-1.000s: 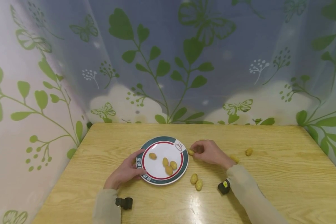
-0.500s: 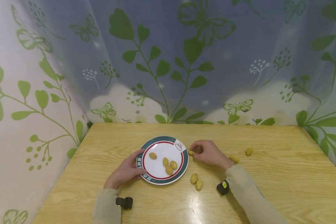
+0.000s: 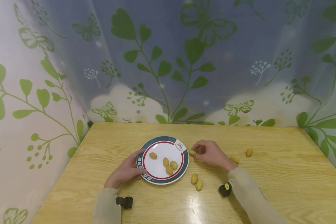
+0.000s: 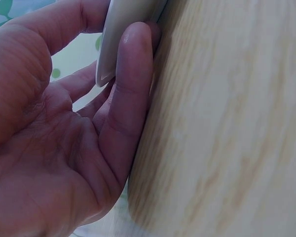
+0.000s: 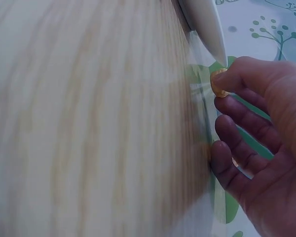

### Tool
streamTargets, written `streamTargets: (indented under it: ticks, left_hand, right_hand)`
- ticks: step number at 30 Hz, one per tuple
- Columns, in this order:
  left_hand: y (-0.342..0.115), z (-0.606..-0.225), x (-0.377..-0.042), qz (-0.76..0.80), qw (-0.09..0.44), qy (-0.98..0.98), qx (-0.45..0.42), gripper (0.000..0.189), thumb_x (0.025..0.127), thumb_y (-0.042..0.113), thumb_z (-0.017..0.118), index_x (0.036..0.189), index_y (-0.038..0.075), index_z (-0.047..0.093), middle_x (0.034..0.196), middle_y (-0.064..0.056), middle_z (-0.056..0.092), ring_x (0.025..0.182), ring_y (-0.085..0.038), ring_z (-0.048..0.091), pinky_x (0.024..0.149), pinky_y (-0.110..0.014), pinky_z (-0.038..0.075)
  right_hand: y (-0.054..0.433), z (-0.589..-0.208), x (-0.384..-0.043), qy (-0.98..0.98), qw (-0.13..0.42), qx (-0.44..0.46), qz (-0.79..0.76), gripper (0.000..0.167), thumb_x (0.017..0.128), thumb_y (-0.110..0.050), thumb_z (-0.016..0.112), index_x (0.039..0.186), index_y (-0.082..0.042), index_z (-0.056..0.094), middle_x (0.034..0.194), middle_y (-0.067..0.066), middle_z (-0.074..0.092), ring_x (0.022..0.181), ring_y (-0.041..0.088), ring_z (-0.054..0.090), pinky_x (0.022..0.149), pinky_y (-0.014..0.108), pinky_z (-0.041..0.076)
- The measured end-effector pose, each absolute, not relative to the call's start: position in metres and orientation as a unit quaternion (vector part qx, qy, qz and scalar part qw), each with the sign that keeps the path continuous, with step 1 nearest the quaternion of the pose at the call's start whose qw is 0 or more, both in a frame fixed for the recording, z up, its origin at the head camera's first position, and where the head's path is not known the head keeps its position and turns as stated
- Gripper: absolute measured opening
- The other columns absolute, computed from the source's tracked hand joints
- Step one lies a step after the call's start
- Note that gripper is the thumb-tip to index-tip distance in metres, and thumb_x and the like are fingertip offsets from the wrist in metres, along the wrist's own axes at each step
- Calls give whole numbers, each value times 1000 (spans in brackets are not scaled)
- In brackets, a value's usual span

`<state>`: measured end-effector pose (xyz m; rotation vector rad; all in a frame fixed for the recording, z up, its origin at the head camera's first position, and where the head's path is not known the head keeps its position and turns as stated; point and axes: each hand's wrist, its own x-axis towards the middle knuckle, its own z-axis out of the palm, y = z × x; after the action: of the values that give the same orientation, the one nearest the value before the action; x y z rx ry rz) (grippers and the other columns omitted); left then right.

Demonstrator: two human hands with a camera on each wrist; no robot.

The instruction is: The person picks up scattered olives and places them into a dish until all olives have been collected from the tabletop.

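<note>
My left hand (image 3: 126, 171) grips the left rim of a white plate (image 3: 156, 146) with a teal border and a red ring. In the left wrist view, fingers (image 4: 133, 64) reach under the plate's edge (image 4: 119, 37). Several small yellow oval fruits lie on the plate, one fruit (image 3: 153, 156) apart from a cluster. Just off the plate's right rim, my right hand (image 3: 211, 154) pinches another yellow oval fruit (image 3: 192, 152) between thumb and fingertips. The right wrist view shows this textured fruit (image 5: 219, 83) close to the plate's edge (image 5: 207, 29).
Two fruits (image 3: 196, 182) lie on the wooden table (image 3: 282, 180) in front of the right hand. One fruit (image 3: 234, 159) lies beside the right wrist and another (image 3: 249, 152) farther right. A patterned curtain (image 3: 168, 62) stands behind the table and along its sides.
The view has shifted slightly. My right hand, still pinching the fruit, sits a touch farther right of the plate's rim. The left hand and plate hold their place.
</note>
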<state>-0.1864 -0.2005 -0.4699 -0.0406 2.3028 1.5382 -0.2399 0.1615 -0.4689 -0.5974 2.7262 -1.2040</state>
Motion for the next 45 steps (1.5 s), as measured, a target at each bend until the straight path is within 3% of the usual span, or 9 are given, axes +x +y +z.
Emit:
streamTargets:
  ticks: [13,24,35,45]
  left_hand:
    - [-200,-468,-186,553,187,811,-15,86,85,7,80,159,19,36,151,-19,47,92,-18,64,69,-27,54]
    - [-201,-470,-186,553,191,811,-6,86,87,10,79,160,19,34,148,-20,50,79,-18,63,67,-27,54]
    - [-201,-470,-187,555,194,809,-10,86,88,9,79,160,20,33,143,-20,54,77,-17,63,67,-28,55]
    - [-200,-469,-185,550,191,813,-16,86,88,10,79,160,21,33,140,-19,57,74,-17,62,67,-28,54]
  right_hand:
    - [165,-463,-232,889,37,-205,-407,19,87,-12,75,106,-17,75,103,-1,74,91,13,65,79,32,54]
    - [156,-455,-224,886,8,-226,-406,18,88,-14,77,105,-19,77,104,-2,74,92,13,63,76,27,52]
    - [136,-448,-217,875,-7,-262,-408,14,89,-15,78,101,-21,77,99,-5,75,88,11,63,67,23,51]
    - [118,-444,-211,857,10,-292,-424,17,87,-10,78,102,-17,76,92,-3,72,85,26,65,61,20,47]
